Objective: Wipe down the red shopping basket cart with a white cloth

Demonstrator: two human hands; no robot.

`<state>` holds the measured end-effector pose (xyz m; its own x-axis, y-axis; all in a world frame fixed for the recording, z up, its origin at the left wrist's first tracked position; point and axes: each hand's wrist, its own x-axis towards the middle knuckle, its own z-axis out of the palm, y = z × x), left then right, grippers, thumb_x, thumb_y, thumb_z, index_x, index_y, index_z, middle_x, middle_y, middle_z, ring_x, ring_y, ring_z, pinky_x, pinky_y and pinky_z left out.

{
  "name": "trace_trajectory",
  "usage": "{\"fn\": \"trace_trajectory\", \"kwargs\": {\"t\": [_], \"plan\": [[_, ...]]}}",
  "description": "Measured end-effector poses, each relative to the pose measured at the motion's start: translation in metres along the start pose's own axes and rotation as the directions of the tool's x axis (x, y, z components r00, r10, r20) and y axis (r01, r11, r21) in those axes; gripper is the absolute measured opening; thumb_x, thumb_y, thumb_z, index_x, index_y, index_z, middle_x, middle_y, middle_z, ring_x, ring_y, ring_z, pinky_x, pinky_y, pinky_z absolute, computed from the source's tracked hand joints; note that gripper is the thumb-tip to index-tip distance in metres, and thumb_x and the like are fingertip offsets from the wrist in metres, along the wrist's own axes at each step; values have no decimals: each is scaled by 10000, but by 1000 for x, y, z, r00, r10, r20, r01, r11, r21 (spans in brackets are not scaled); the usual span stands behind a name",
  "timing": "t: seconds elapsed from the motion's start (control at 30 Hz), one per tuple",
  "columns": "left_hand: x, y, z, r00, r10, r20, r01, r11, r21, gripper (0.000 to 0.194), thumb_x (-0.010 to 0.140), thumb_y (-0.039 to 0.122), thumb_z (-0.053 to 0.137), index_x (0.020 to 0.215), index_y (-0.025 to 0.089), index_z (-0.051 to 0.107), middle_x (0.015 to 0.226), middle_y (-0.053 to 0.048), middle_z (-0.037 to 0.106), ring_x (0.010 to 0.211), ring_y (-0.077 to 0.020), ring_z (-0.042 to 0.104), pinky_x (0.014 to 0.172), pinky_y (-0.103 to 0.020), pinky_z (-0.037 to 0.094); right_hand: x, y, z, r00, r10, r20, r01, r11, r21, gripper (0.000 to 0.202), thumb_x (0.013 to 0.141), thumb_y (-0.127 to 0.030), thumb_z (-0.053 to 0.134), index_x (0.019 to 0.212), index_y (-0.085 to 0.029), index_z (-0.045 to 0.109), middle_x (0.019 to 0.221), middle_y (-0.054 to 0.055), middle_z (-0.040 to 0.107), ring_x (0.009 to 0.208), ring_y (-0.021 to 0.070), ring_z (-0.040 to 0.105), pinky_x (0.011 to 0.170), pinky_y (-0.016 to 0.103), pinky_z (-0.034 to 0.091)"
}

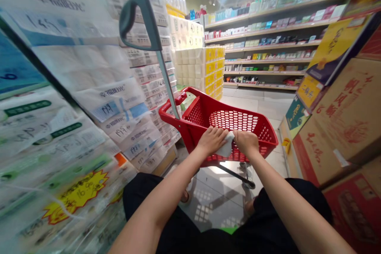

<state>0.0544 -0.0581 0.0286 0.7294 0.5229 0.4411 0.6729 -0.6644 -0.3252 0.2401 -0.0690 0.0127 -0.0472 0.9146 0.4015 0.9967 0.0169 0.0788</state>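
Note:
A red plastic shopping cart (pixel 235 121) with perforated walls stands tilted in front of me between my knees. My left hand (pixel 212 141) is curled over its near rim, fingers together. A crumpled white tissue (pixel 226 147) lies against the near side wall, between my two hands. My right hand (pixel 246 143) is closed at the tissue's right edge, by the same rim; its fingertips are partly hidden. The cart's long metal pole (pixel 167 77) rises up to the left and carries a dark grey loop handle (pixel 143 22).
Tall stacks of wrapped tissue packs (pixel 119 115) crowd the left side. Cardboard boxes (pixel 348 107) are piled on the right. Shelves (pixel 268 61) full of small boxes and bottles line the back. A cart wheel (pixel 248 185) rests on the tiled floor (pixel 214 190).

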Motion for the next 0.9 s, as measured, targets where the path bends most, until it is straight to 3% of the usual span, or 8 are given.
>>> {"fn": "trace_trajectory", "kwargs": {"t": [0.1, 0.3, 0.4, 0.57, 0.77, 0.9], "plan": [[-13, -23, -11, 1000, -13, 13, 12, 999, 30, 431, 999, 460, 285, 1329, 237, 450, 1137, -78, 564, 986, -226, 504, 918, -378, 348, 0, -1, -1, 1000, -5, 5, 5, 1000, 14, 550, 996, -345, 186, 849, -177, 689, 805, 90, 721, 705, 191, 642, 582, 258, 273], [-46, -75, -34, 992, -126, -14, 127, 980, 151, 363, 1005, 359, 312, 1298, 245, 492, 1219, -84, 558, 1120, -249, 485, 1030, -416, 310, 5, -1, 2, 1000, 17, 27, -18, 999, 46, 546, 995, -369, 200, 900, -192, 707, 794, 77, 723, 693, 182, 638, 585, 254, 279], [-55, -88, -40, 978, -201, -50, 207, 963, 173, 352, 993, 368, 340, 1263, 229, 516, 1201, -99, 562, 1156, -267, 464, 1071, -443, 284, 7, -5, 2, 999, 28, 22, -29, 998, 59, 546, 995, -371, 208, 866, -189, 706, 790, 73, 724, 701, 186, 644, 578, 260, 270], [-46, -70, -25, 942, -327, -72, 334, 934, 124, 312, 980, 386, 350, 1090, 210, 583, 1098, -111, 582, 1122, -289, 469, 1109, -496, 228, 5, -22, -2, 1000, 14, 20, -15, 996, 89, 591, 1005, -374, 174, 801, -172, 691, 783, 90, 722, 702, 177, 645, 578, 263, 272], [-19, -17, 7, 958, -288, -22, 286, 956, -61, 295, 987, 384, 328, 1044, 231, 574, 1091, -79, 584, 1091, -252, 480, 1120, -489, 208, 2, -41, -3, 999, -9, 38, 4, 992, 125, 598, 1016, -383, 147, 908, -156, 690, 848, 113, 724, 761, 178, 650, 614, 253, 311], [-12, -6, 13, 965, -263, -5, 260, 957, -130, 295, 997, 372, 306, 1049, 233, 561, 1090, -44, 572, 1106, -213, 473, 1145, -463, 167, 3, -43, -5, 997, -33, 72, 24, 992, 127, 546, 1018, -347, 144, 971, -164, 656, 917, 104, 721, 817, 177, 650, 621, 255, 317]]}}
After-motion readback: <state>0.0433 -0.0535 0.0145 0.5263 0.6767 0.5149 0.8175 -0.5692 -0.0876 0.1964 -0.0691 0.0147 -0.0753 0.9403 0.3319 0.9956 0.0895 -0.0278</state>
